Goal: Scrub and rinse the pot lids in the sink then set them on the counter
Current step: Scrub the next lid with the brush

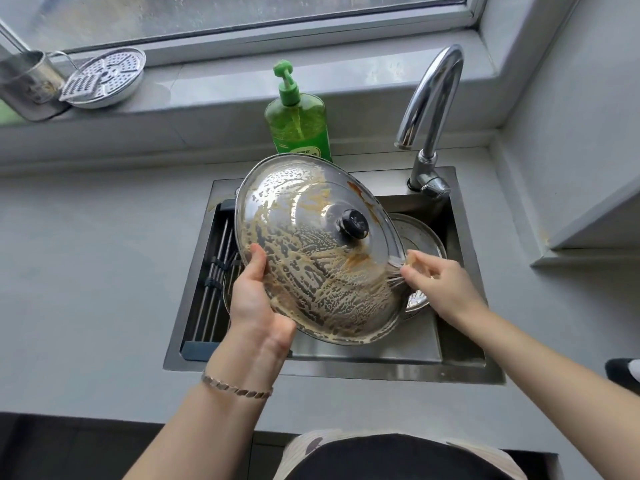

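Glass lid [322,271], smeared brown, hangs tilted over the sink [346,372]. Left hand [256,303] grips its rim at eight o'clock, thumb on top; right hand [440,282], fingers curled, pinches a blurred scrubber [398,273] at three o'clock.

Grey counter [86,271] rings the steel sink [346,374], which sits straight below your left hand [256,303] gripping the pot lid [311,271].
Soap bottle [298,126] stands on the counter just beyond that grip.
Faucet [429,109] stands beyond your right hand [440,282], which pinches a wiry scourer [398,277].
Rack [211,289] lies in the sink outboard of your left hand.
Steel cookware [419,237] sits in the basin under your right.
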Tool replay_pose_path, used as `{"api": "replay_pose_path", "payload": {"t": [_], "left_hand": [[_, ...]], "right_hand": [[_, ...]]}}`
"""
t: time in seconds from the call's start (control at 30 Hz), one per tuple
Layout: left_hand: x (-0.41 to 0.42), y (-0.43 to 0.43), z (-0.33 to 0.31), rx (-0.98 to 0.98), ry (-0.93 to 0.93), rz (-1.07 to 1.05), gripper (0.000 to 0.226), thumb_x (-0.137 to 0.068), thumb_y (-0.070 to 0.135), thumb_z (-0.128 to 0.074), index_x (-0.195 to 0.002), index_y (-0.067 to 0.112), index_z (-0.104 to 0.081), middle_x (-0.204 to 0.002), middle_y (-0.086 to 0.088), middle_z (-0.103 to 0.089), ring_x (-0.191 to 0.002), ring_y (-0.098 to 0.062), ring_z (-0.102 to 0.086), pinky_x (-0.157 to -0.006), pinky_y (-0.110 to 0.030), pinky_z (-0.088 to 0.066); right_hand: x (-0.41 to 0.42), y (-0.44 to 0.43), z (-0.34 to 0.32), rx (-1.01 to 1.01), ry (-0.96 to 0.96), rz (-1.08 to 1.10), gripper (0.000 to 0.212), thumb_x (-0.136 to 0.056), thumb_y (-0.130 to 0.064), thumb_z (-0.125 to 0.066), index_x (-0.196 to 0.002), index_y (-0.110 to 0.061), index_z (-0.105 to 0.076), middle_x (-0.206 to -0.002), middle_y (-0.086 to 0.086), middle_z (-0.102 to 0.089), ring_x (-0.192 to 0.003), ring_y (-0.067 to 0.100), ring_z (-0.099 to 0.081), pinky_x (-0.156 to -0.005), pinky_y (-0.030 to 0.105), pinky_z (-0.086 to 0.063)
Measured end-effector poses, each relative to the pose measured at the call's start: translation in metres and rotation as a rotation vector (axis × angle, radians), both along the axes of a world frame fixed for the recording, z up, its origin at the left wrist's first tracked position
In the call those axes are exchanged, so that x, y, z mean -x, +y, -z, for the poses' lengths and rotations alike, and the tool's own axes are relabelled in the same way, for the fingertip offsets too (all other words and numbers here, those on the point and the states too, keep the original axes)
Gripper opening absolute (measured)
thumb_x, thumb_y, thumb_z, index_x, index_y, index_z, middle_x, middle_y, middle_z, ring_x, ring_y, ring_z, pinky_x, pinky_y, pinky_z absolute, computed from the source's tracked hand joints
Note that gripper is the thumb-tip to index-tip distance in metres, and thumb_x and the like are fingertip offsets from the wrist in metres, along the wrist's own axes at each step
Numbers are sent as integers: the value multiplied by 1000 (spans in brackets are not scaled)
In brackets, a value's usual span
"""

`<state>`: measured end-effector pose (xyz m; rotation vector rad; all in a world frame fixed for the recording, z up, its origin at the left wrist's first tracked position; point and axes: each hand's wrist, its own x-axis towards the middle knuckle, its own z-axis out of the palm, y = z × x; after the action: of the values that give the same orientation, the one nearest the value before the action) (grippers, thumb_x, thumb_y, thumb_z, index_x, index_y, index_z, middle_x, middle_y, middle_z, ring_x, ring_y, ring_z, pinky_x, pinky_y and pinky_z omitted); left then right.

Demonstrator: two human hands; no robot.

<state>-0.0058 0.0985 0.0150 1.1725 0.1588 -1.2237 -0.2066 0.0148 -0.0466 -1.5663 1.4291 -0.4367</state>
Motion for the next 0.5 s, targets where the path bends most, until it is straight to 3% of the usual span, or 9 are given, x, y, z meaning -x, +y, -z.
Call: {"api": "replay_pose_path", "payload": {"t": [0.07, 0.13, 0.3, 0.4, 0.5], "left_hand": [[-3, -2, -3, 5, -18, 7, 39, -95, 42, -43, -110, 11, -63, -111, -14, -68, -103, -35, -61, -92, -58, -43], [-8, -2, -6, -1, -23, 39, 40, -96, 42, -42, -109, 10, -63, -110, -15, -68, -102, -35, -61, -92, -58, -43], [-17, 3, -6, -88, -24, 122, 41, -97, 40, -41, -111, 9, -63, -107, -18, -68, -100, -37, -61, -89, -59, -43], [-23, 5, -2, -191, -41, 174, 38, -99, 37, -39, -109, 9, -62, -102, -20, -67, -92, -37, -61, -76, -56, -47], [-23, 1, 1, -284, -79, 274, 40, -99, 39, -38, -105, 7, -63, -101, -21, -68, -90, -35, -63, -66, -49, -49]], "right_hand": [[-11, 13, -7, 22, -78, -125, 40, -84, -28, -65, -123, -23, -60, -109, -6, -63, -90, -2, -58, -84, 24, -41], [-14, 20, -9, 34, -98, -214, 42, -84, -27, -66, -125, -27, -58, -111, -7, -62, -76, -9, -55, -79, 21, -40], [8, -10, 5, -5, 75, -21, 38, -86, -34, -62, -121, -19, -58, -117, 3, -63, -99, 14, -52, -84, 25, -37], [7, -17, -3, 44, -4, 110, 62, -78, -40, -69, -131, -21, -45, -113, -1, -56, -100, 13, -51, -85, 27, -39], [-9, -21, -13, 33, -72, 54, 82, -62, -42, -81, -130, -18, -42, -113, -2, -55, -103, 15, -54, -86, 27, -42]]}}
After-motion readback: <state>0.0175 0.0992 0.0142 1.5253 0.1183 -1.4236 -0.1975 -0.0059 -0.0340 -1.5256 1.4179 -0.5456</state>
